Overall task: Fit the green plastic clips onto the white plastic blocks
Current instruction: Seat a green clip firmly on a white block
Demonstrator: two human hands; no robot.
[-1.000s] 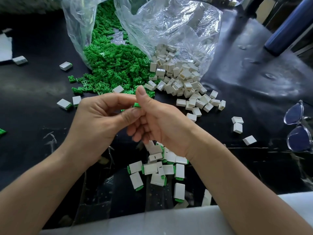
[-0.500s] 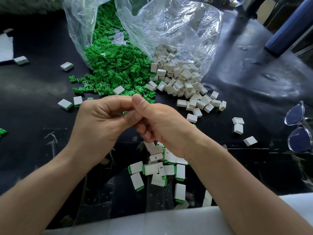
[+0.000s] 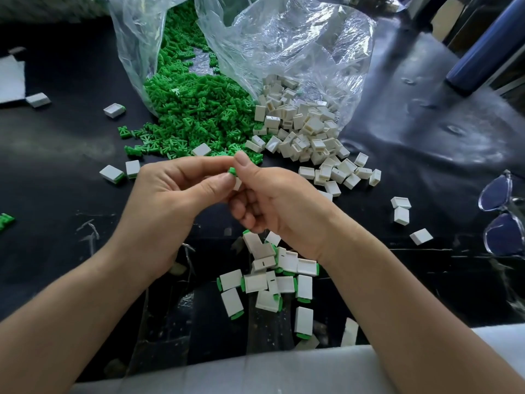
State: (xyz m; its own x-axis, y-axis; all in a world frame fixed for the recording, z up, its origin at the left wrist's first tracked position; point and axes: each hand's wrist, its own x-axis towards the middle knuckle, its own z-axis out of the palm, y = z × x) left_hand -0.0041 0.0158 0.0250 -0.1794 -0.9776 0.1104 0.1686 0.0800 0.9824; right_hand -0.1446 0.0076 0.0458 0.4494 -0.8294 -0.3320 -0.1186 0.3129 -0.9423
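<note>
Both hands meet at the centre of the dark table. My left hand and my right hand pinch one white block between them, with a green clip at its top end under my right thumb. Most of the block is hidden by fingers. Behind the hands, a heap of loose green clips spills from a clear bag, and a heap of white blocks spills from a second clear bag. Below my right wrist lie several blocks with green clips fitted.
Stray white blocks lie at the left and at the right. A pair of glasses rests at the right edge. A blue cylinder stands at the back right. A white ledge runs along the near edge.
The hands stayed together over the same spot. My right thumb lifted slightly, and the green clip end of the block now shows between the thumbs, where half a second ago it was covered.
</note>
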